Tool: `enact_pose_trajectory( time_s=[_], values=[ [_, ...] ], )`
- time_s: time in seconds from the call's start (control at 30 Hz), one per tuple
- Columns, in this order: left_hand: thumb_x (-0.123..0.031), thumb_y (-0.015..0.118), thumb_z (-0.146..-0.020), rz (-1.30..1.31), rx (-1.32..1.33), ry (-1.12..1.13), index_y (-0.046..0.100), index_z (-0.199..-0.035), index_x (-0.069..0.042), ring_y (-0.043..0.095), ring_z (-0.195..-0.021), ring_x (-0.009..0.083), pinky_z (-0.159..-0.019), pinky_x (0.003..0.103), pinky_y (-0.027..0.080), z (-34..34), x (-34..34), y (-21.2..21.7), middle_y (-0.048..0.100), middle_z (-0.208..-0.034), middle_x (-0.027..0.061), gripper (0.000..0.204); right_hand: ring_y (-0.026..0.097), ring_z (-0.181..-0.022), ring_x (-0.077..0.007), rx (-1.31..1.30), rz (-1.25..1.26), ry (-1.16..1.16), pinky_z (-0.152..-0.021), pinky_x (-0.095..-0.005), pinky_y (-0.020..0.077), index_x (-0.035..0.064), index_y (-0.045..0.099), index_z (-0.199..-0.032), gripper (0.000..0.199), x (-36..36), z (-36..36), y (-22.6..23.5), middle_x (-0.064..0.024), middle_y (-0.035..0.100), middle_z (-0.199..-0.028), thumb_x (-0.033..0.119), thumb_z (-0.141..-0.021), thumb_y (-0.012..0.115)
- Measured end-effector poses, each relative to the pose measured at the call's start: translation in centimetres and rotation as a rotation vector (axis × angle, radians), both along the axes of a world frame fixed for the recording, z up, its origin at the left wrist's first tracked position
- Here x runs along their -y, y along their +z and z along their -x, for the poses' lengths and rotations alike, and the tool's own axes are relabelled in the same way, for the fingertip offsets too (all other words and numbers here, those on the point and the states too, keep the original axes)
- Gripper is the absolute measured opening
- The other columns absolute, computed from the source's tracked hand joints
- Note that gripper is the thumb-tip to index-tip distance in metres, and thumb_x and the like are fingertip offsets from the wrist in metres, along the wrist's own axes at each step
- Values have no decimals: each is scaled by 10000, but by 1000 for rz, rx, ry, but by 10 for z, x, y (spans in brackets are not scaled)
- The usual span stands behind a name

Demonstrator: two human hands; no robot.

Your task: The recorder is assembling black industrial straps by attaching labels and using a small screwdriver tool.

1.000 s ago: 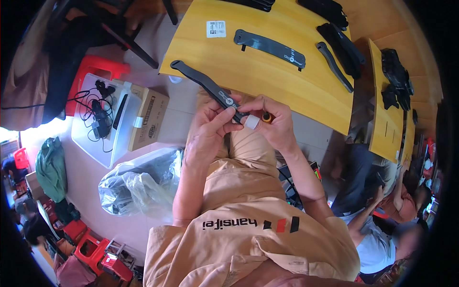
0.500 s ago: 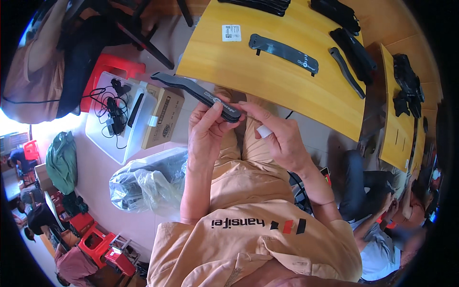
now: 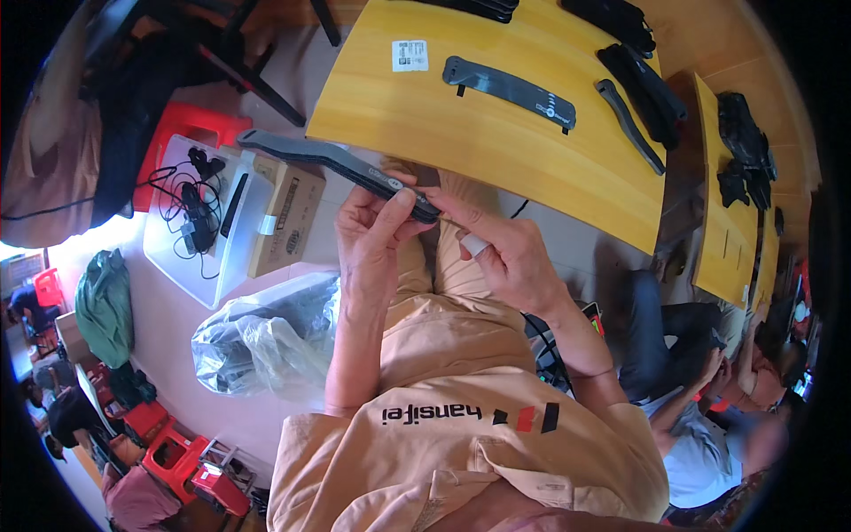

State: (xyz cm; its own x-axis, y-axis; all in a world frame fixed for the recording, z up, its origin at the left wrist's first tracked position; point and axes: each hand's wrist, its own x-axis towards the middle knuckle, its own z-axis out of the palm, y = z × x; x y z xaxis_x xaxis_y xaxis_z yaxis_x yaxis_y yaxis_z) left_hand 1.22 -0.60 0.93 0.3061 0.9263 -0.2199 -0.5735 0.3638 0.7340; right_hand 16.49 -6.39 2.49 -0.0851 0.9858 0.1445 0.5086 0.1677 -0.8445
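Note:
A long, flat, dark grey plastic strip (image 3: 310, 156) juts out to the left above my lap. My left hand (image 3: 372, 232) grips its near end between thumb and fingers. My right hand (image 3: 503, 251) touches that same end with its fingertips; one finger wears a pale wrap. Both hands hover just below the edge of the yellow wooden table (image 3: 496, 133). A similar dark strip (image 3: 510, 89) lies flat on the table beside a white label (image 3: 409, 55).
More black parts (image 3: 643, 80) lie at the table's far right. On the floor at my left stand a cardboard box (image 3: 285, 217), a white bin with cables (image 3: 191, 226), a clear plastic bag (image 3: 266, 341) and a red stool (image 3: 182, 124). Another person (image 3: 700, 417) sits at my right.
The strip has swung from in front of me out to the left and lower. My left hand has shifted toward its near end. My right hand stays at that end.

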Motion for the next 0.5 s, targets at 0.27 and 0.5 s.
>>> enact_pose_trajectory(
  time_s=[0.27, 0.5],
  values=[
    [-52, 614, -787, -20, -79, 24, 563, -980, -8, 612, -753, 109, -649, 223, 527, 0, 1, 0, 632, -866, 85, 205, 591, -640, -304, 33, 70, 10, -553, -374, 461, 168, 497, -1218, 612, 0, -1, 2, -155, 606, -780, -86, -663, 452],
    [-19, 619, -773, -90, -136, 53, 553, -987, 1, 613, -789, 129, -670, 237, 521, -3, 3, 1, 633, -879, 108, 224, 545, -604, -194, -194, 180, 0, -589, -279, 464, 122, 511, -1201, 614, 1, -2, -4, -105, 594, -985, -145, -666, 372]
  ],
)
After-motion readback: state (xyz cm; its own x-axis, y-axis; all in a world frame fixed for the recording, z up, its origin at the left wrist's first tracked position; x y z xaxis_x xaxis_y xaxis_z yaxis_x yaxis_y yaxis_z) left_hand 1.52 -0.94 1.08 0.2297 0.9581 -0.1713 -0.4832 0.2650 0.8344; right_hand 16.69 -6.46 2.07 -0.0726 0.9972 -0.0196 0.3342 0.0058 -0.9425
